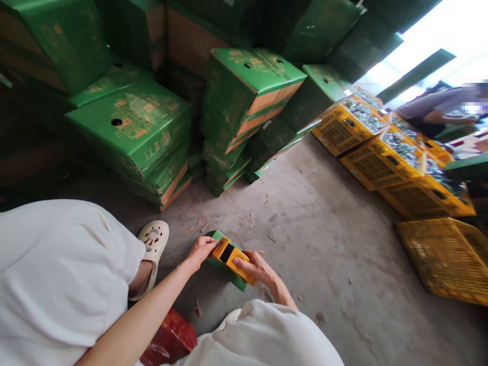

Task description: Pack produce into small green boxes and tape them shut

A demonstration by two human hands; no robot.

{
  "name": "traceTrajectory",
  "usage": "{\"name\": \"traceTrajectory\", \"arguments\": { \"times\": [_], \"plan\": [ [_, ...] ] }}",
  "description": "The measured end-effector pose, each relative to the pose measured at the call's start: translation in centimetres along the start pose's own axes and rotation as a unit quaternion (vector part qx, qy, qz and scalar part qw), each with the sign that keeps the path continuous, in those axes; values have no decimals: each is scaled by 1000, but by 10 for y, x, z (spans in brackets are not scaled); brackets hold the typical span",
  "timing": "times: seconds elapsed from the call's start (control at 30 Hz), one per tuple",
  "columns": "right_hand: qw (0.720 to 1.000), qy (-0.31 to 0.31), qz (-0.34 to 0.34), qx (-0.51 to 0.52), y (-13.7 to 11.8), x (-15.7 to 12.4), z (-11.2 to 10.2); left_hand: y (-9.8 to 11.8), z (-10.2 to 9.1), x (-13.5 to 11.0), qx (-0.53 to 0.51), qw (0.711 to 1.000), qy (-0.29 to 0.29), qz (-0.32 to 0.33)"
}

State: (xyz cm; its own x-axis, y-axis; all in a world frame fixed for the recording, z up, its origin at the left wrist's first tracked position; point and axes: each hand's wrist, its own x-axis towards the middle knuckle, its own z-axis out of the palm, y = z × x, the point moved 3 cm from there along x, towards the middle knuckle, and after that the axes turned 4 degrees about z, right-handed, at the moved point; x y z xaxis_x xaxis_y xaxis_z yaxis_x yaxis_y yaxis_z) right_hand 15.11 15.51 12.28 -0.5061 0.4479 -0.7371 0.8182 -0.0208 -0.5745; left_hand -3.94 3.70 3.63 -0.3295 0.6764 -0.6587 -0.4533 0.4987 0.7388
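Observation:
A small yellow box-shaped object with a black band (233, 256) is held low between my knees, above the floor. My right hand (257, 267) wraps round its right end, the thumb lying on top. At the other end, the fingers of my left hand (203, 250) are pinched together against its edge; exactly what the fingertips grip there is too small to make out. Just under the yellow object is a green cardboard piece or box (238, 281), mostly hidden by it and by my hands.
Stacked green cartons (152, 122) stand ahead and to the left. Yellow crates (385, 157) filled with small shiny packets line the right, with another yellow crate (446, 254) nearer. A person (430, 112) bends behind them. Cardboard scraps litter the floor (305, 218). A red bag (171, 335) lies below me.

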Motion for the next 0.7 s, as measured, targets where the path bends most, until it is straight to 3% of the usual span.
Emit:
{"name": "traceTrajectory", "arguments": {
  "times": [0.1,0.33,0.6,0.7],
  "plan": [
    [999,-37,-28,2,-3,0,0,0,2,0,24,999,26,37],
    [999,-10,-23,-31,-4,-2,-2,2,-7,11,29,993,71,91],
    [997,2,-2,-72,-5,-8,-5,9,-78,44,50,970,193,138],
    [995,8,-10,-94,-7,-1,-5,12,-94,53,71,961,217,156]
  ]
}}
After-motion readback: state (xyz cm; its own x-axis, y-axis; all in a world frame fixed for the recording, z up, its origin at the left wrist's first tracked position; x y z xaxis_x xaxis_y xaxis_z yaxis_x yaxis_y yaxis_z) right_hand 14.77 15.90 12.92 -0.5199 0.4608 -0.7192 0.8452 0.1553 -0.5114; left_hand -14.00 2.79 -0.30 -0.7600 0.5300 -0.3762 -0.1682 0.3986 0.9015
